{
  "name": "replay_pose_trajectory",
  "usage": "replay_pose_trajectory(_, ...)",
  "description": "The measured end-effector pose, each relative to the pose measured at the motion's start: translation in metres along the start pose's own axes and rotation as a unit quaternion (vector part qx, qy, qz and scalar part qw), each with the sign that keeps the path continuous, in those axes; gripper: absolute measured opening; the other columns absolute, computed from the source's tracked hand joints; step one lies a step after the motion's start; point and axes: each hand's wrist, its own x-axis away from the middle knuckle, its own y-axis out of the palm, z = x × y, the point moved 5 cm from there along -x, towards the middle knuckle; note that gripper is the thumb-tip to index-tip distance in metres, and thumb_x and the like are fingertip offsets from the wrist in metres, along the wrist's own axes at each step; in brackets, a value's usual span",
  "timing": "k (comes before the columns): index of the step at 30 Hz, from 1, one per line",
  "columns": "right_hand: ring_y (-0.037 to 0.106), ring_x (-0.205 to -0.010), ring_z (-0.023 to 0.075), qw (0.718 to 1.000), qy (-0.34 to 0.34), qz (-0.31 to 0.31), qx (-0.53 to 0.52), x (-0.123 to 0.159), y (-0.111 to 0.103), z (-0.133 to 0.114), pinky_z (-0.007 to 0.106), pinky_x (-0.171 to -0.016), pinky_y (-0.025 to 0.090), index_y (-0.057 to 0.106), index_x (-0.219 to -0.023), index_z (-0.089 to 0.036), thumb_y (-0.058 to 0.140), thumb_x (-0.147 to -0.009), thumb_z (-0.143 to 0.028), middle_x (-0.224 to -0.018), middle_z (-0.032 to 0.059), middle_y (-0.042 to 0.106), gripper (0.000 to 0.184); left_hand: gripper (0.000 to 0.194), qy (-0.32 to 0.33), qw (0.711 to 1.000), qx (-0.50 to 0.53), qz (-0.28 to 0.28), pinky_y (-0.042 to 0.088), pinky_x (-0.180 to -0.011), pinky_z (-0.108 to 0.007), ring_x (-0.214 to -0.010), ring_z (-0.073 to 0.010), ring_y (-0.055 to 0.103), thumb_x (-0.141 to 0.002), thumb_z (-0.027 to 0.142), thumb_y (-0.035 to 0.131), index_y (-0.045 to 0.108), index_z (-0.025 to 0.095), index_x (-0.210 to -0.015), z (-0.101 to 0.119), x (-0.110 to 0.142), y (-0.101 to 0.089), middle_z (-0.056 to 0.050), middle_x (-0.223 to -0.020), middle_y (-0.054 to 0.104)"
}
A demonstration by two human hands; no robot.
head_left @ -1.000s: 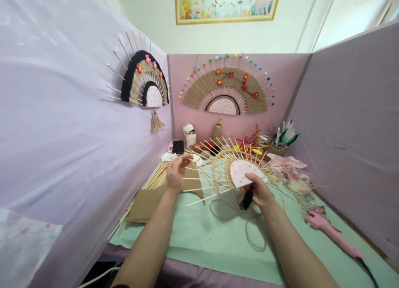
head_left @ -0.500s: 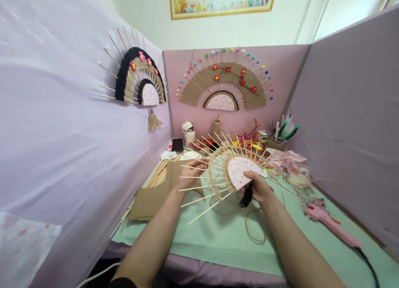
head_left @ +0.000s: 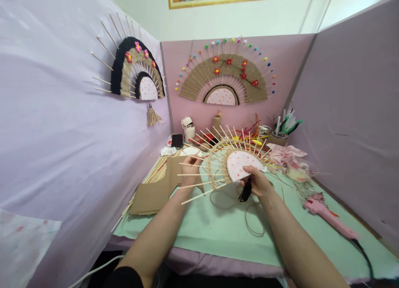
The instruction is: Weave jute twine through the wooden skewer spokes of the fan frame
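A half-round fan [head_left: 245, 162] of thin wooden sticks and woven twine is held above the table, its spotted pink-white centre towards me. My right hand [head_left: 258, 180] grips the fan at its straight lower edge, thumb on the spotted centre and fingers behind. Below that hand hangs a black tassel [head_left: 245, 191]. My left hand [head_left: 190, 168] is at the fan's left side, partly behind the stick ends, with its fingers drawn together. What those fingers hold, if anything, is too small to tell. Loose twine [head_left: 254, 225] loops down onto the green tabletop under the fan.
Cardboard pieces [head_left: 151, 196] lie on loose sticks at the left. A pink glue gun [head_left: 330, 219] rests at the right, near crumpled spotted fabric [head_left: 286, 153]. Behind stand a white bottle [head_left: 188, 130] and a tool pot [head_left: 277, 138]. Two finished fans hang on the partitions.
The fan's left sticks have tilted slightly upward, and my left hand has shifted a little along them. My right hand keeps its grip. The whole view has shifted slightly.
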Motion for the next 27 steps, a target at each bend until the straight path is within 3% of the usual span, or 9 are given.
replay_pose_trajectory(2,0.057,-0.04,0.0121,1.0,0.01,0.015,0.001,0.0,-0.002,0.0,0.022,-0.036,0.051,0.058,-0.074,-0.017,0.065,-0.063,-0.013,-0.054,-0.0019,0.065,0.013,0.021,-0.001,1.0,-0.002,-0.001,0.039,-0.061,-0.025,-0.062,-0.0112,0.051,-0.06,0.031,0.069,0.055,0.016,-0.062,-0.003,0.0,0.001,0.001,-0.063,0.056)
replay_pose_trajectory(7,0.057,-0.039,0.012,1.0,0.015,0.018,0.01,0.001,0.0,0.001,0.022,-0.036,0.052,0.057,-0.075,-0.016,0.062,-0.065,-0.014,-0.053,-0.0019,0.065,0.011,0.026,-0.076,0.992,0.037,-0.091,0.035,-0.054,-0.022,-0.052,-0.0076,0.045,-0.059,0.035,0.071,0.055,0.016,-0.065,-0.015,0.007,0.013,0.004,-0.058,0.052)
replay_pose_trajectory(12,0.06,-0.043,0.0131,1.0,0.005,0.002,-0.014,0.003,0.006,-0.001,0.022,-0.039,0.053,0.057,-0.078,-0.016,0.062,-0.066,-0.012,-0.058,-0.0019,0.067,0.013,0.026,-0.244,0.943,0.087,-0.209,0.032,-0.048,-0.02,-0.049,-0.006,0.046,-0.059,0.032,0.071,0.056,0.014,-0.07,-0.019,0.024,0.026,0.002,-0.06,0.054)
replay_pose_trajectory(14,0.061,-0.045,0.0129,0.999,0.003,0.008,-0.041,0.003,0.008,-0.003,0.022,-0.041,0.054,0.057,-0.078,-0.017,0.062,-0.067,-0.011,-0.059,-0.0029,0.068,0.014,0.023,-0.279,0.924,0.097,-0.245,0.035,-0.05,-0.02,-0.051,-0.0067,0.049,-0.058,0.027,0.072,0.058,0.013,-0.07,-0.015,0.029,0.03,0.001,-0.061,0.056)
replay_pose_trajectory(18,0.061,-0.044,0.0118,0.997,-0.007,0.025,-0.077,0.001,0.008,-0.005,0.021,-0.042,0.054,0.056,-0.079,-0.018,0.062,-0.068,-0.011,-0.059,-0.0042,0.068,0.015,0.015,-0.286,0.903,0.18,-0.266,0.04,-0.058,-0.021,-0.06,-0.0082,0.055,-0.062,0.021,0.067,0.061,0.012,-0.073,-0.008,0.033,0.033,-0.002,-0.069,0.061)
replay_pose_trajectory(22,0.062,-0.046,0.0123,0.995,-0.008,0.024,-0.095,0.0,0.007,-0.005,0.022,-0.042,0.054,0.056,-0.081,-0.018,0.061,-0.069,-0.01,-0.06,-0.0043,0.068,0.015,0.019,-0.312,0.865,0.272,-0.284,0.044,-0.064,-0.023,-0.069,-0.0124,0.059,-0.066,0.024,0.061,0.064,0.011,-0.08,-0.009,0.036,0.034,-0.006,-0.077,0.064)
replay_pose_trajectory(27,0.063,-0.046,0.0126,0.995,-0.001,0.017,-0.101,-0.001,0.007,-0.003,0.023,-0.043,0.055,0.056,-0.081,-0.018,0.061,-0.069,-0.01,-0.06,-0.0038,0.068,0.015,0.017,-0.328,0.85,0.294,-0.289,0.045,-0.065,-0.021,-0.07,-0.0119,0.06,-0.069,0.02,0.062,0.065,0.01,-0.082,-0.013,0.037,0.033,-0.007,-0.077,0.066)
